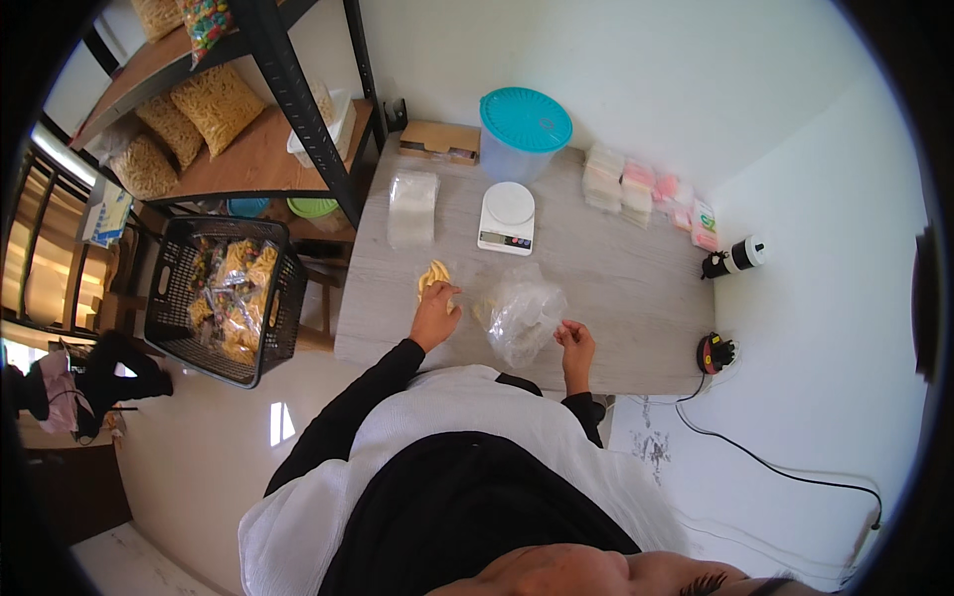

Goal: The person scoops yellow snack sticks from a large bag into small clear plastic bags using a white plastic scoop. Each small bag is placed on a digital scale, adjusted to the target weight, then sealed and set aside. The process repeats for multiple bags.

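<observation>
My left hand (435,318) is over the near end of a small clear packet of curved yellow snack sticks (434,271), its fingers curled on it; the hand covers the packet's near part. Right of it a large, crumpled clear plastic bag (522,310) lies on the grey table. At the bag's right edge, my right hand (576,356) has thumb and fingertips pinched together on the film. A white kitchen scale (508,219) with a round platform stands just beyond the bag, with nothing on its platform.
Beyond the scale are a blue-lidded tub (524,134), a flat cardboard box (438,142), stacked clear bags (412,209) and pink-and-white packets (646,189). A black bottle (730,258) stands at the right. Left are a black basket (268,343) of snack packs and shelving (258,149).
</observation>
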{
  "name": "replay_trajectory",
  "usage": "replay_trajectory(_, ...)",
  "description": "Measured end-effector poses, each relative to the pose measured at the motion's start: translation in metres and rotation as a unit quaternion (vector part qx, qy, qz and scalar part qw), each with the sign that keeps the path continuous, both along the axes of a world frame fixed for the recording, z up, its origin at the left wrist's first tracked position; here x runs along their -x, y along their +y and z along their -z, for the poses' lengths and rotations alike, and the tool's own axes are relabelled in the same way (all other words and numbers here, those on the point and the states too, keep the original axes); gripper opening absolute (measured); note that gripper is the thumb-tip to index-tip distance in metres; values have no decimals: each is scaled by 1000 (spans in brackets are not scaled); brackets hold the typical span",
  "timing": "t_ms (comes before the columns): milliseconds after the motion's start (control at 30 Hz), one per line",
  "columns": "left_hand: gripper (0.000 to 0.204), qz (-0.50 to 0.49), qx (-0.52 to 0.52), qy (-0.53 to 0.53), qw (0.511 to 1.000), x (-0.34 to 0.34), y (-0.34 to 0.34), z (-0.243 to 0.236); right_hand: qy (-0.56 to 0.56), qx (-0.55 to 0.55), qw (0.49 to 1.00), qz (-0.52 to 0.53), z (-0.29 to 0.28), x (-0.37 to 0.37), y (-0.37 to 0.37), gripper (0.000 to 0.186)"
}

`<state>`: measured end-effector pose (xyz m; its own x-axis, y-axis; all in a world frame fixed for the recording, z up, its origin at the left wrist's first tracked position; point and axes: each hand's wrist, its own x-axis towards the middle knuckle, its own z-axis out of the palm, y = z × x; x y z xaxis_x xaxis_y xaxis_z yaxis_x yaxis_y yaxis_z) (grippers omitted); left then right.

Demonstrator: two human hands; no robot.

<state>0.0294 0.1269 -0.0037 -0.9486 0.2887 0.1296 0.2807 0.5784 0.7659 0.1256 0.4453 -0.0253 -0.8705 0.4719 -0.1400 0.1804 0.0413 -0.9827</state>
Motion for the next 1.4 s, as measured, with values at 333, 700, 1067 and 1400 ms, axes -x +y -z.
replay_trajectory(333,61,78,73,-76,991,13,38,50,-7,-127,992,-4,-17,1,-26,16)
replay_trajectory(700,43,51,-67,-150,985,12,70,56,-33,-1,999,-34,9,-4,-18,15)
replay_trajectory(1067,23,26,-49,-80,995,15,63,57,-100,169,980,17,14,-3,-15,21)
replay_trajectory(1400,38,6,-33,-114,993,29,62,53,-90,222,970,36,10,-10,-8,21)
